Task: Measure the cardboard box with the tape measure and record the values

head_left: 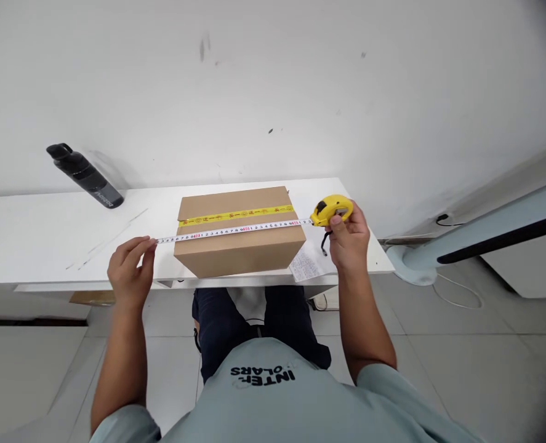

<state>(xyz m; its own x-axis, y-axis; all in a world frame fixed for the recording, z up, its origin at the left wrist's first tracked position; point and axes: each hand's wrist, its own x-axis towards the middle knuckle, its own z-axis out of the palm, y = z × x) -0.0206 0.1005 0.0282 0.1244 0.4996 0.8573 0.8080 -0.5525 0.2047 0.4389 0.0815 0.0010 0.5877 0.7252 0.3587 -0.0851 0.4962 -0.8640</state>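
Observation:
A brown cardboard box (239, 237) sealed with a yellow printed strip sits on the white table (32, 234). A white measuring tape blade (233, 231) stretches across the box top from left to right. My right hand (346, 240) grips the yellow tape measure case (332, 210) just right of the box. My left hand (129, 271) pinches the free end of the blade left of the box, fingers curled together.
A dark bottle (85, 175) lies tilted at the table's back left by the white wall. A printed paper sheet (307, 264) pokes out from under the box's right corner. A pale blue floor base with cables (415, 261) stands to the right.

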